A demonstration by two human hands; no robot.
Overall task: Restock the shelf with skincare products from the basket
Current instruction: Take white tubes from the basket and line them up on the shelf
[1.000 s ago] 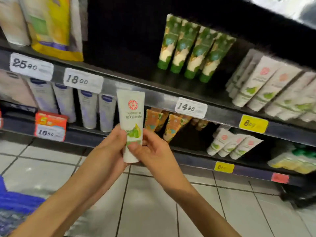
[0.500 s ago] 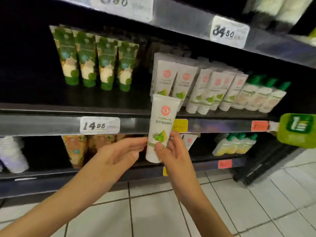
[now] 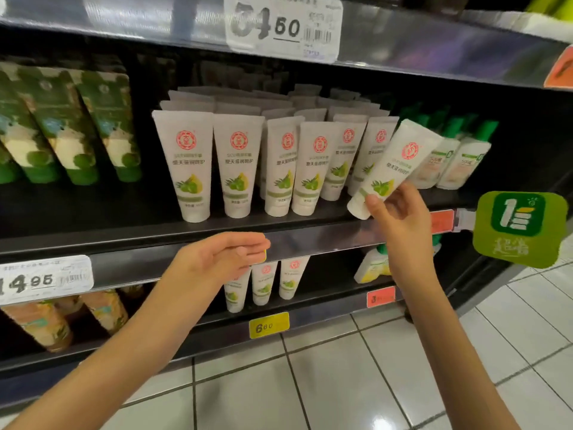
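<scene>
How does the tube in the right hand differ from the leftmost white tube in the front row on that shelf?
The held tube leans, top to the right; the leftmost tube stands upright on its cap. The right hand grips the held tube near its cap; the leftmost tube stands free on the shelf. Both are white with a red round logo and green fruit print.

Left arm: bare, it extends forward from your lower left.
Left hand: your fingers lie straight and together, pointing right, holding nothing.
Right arm: bare, it slants up from your lower right.
Right hand: higher than your left; your thumb and fingers pinch the lower end of a tilted tube.
</scene>
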